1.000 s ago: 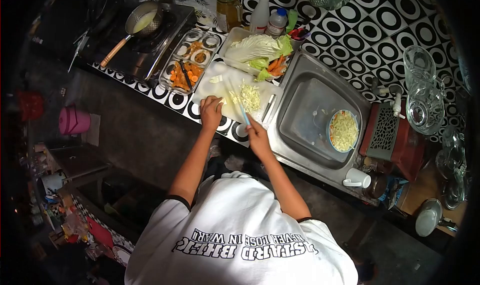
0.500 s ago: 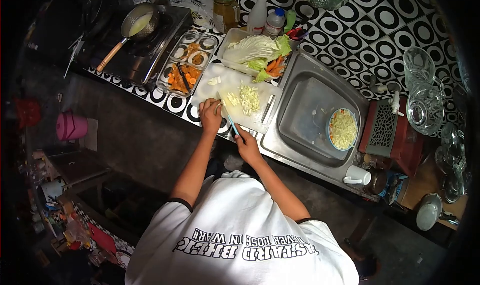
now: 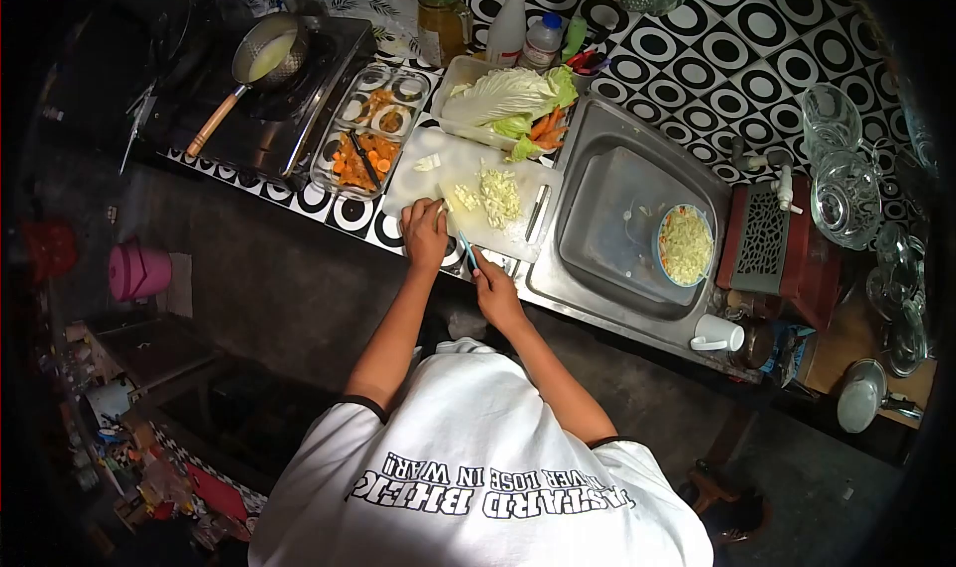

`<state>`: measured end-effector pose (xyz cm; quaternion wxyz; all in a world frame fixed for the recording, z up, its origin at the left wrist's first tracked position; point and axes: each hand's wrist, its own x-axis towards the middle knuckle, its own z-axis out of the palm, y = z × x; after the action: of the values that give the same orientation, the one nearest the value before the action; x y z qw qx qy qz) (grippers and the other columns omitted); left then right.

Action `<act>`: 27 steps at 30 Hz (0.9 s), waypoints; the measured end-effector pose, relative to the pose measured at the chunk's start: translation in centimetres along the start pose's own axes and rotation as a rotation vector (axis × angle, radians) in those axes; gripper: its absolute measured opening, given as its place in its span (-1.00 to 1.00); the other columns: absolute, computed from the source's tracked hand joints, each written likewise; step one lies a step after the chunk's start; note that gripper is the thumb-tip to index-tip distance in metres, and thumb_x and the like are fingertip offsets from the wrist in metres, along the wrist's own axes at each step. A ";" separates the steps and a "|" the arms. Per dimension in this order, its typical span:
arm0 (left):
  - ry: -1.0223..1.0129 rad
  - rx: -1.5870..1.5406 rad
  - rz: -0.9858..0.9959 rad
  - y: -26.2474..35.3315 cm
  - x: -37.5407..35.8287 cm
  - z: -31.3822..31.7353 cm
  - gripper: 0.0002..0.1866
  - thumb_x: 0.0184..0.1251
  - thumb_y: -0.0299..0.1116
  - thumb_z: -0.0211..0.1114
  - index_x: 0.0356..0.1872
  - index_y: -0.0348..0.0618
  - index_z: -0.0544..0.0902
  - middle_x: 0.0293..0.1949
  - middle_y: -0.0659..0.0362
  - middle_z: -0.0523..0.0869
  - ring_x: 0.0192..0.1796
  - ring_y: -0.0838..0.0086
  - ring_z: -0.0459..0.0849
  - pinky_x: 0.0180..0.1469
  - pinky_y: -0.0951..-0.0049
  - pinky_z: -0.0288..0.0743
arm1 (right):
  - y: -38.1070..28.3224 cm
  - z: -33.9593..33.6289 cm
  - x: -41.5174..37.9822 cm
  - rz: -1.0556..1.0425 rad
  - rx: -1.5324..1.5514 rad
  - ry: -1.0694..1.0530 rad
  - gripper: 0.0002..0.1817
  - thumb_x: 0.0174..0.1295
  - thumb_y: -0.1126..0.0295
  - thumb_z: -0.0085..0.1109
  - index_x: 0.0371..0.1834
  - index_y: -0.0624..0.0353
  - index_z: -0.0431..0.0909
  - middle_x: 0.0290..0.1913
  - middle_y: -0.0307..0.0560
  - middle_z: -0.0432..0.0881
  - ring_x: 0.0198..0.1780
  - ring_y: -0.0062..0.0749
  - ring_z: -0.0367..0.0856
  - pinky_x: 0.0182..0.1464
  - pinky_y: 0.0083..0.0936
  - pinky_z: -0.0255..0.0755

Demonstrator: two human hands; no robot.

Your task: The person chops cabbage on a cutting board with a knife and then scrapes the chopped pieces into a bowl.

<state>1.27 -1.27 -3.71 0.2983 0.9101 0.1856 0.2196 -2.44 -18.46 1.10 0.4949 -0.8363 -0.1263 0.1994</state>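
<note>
The right hand (image 3: 495,286) is closed around the light blue handle of a knife (image 3: 467,248), and the blade points away from the body, over the cutting board (image 3: 454,157). This knife looks light and stiff; the handle is the right place to take it, and the edge should be kept apart from the fingers.

The left hand (image 3: 425,232) is at the near edge of the board, its fingers bent and gripping a small pale piece (image 3: 442,209), just beside the blade. Most of this piece is hidden under the fingers. It is probably light, crisp and a little wet, so it can slip; bent fingertips on its top and sides would hold it best.

On the board lie a small chopped heap (image 3: 464,198) and, to its right, a larger chopped heap (image 3: 499,197). Such loose bits are surely soft in mass and scatter easily, so they are better gathered with a cupped palm.

Farther out, a plastic container (image 3: 453,126) holds a leafy cabbage (image 3: 508,96) and carrots (image 3: 546,129). The cabbage seems more bulky than heavy; its thick pale ribs are firmer to grasp than the fragile green leaf ends. In the sink (image 3: 609,209), a bowl (image 3: 658,253) is full of chopped vegetable.
</note>
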 end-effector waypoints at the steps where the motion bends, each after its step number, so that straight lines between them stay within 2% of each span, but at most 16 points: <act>1: 0.005 0.013 0.019 0.0 0.0 0.0 -0.75 0.20 -0.41 0.36 -0.07 -0.08 0.74 -0.08 0.27 0.64 0.06 0.26 0.51 0.13 0.21 0.34 | -0.4 -0.1 -0.1 0.003 0.000 0.003 -0.52 0.44 0.50 -0.04 0.43 0.13 0.37 -0.24 0.13 0.59 -0.22 -0.21 0.58 -0.02 -0.42 0.44; 3: 0.005 0.025 0.040 0.0 -0.1 -0.1 -0.75 0.22 -0.40 0.36 -0.07 -0.08 0.74 -0.08 0.27 0.64 0.06 0.27 0.50 0.13 0.21 0.34 | -0.9 -0.2 -0.2 0.007 -0.005 -0.015 -0.48 0.37 0.53 -0.04 0.43 0.19 0.36 -0.27 0.23 0.55 -0.18 0.00 0.55 0.01 -0.25 0.41; 6: 0.025 0.015 0.078 0.0 0.0 -0.2 -0.77 0.19 -0.44 0.36 -0.12 -0.14 0.75 -0.12 0.23 0.66 0.01 0.23 0.53 0.08 0.20 0.39 | -0.7 0.2 -0.2 -0.019 -0.020 -0.004 -0.46 0.35 0.56 -0.04 0.44 0.20 0.33 -0.27 0.23 0.56 -0.16 0.02 0.55 0.02 -0.24 0.42; 9: 0.009 0.019 0.083 -0.3 -0.1 -0.1 -0.79 0.19 -0.44 0.35 -0.14 -0.12 0.77 -0.12 0.24 0.66 -0.01 0.23 0.52 0.07 0.21 0.39 | -0.5 0.4 -0.3 -0.050 -0.051 0.001 -0.42 0.34 0.59 -0.05 0.47 0.18 0.30 -0.24 0.22 0.56 -0.15 0.04 0.55 0.04 -0.22 0.42; 11: 0.000 0.041 0.092 -0.8 -0.3 0.3 -0.79 0.26 -0.38 0.31 -0.12 -0.07 0.78 -0.09 0.29 0.64 0.03 0.30 0.51 0.08 0.25 0.36 | -0.5 0.3 -0.3 -0.045 -0.061 -0.008 -0.41 0.34 0.59 -0.06 0.48 0.17 0.28 -0.23 0.22 0.56 -0.15 0.04 0.55 0.05 -0.22 0.42; 15: 0.016 0.069 0.103 -0.8 -0.5 0.5 -0.81 0.25 -0.38 0.32 -0.14 -0.06 0.79 -0.08 0.30 0.64 0.03 0.30 0.52 0.07 0.24 0.37 | -0.6 0.2 -0.3 -0.032 -0.067 -0.035 -0.39 0.34 0.60 -0.07 0.51 0.14 0.23 -0.20 0.21 0.55 -0.13 0.04 0.55 0.06 -0.23 0.43; 17: 0.050 0.067 0.128 -0.8 -0.4 0.5 -0.78 0.19 -0.44 0.34 -0.13 -0.06 0.79 -0.10 0.26 0.64 -0.03 0.25 0.52 0.05 0.22 0.39 | -0.5 0.2 -0.3 -0.035 -0.067 -0.039 -0.38 0.35 0.60 -0.07 0.52 0.12 0.22 -0.21 0.21 0.54 -0.13 0.04 0.55 0.06 -0.23 0.42; 27: 0.046 0.107 0.143 -0.3 -0.5 0.3 -0.78 0.22 -0.44 0.31 -0.12 -0.07 0.79 -0.07 0.25 0.65 0.00 0.25 0.52 0.05 0.24 0.38 | 0.5 -0.4 -1.2 -0.044 -0.054 -0.068 -0.33 0.36 0.60 -0.08 0.56 0.01 0.16 -0.20 0.24 0.52 -0.16 0.08 0.55 0.03 -0.17 0.42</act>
<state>0.98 -1.38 -4.31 0.2283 0.9304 0.1386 0.2509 -3.35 -19.49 1.14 0.4717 -0.8392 -0.1666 0.2133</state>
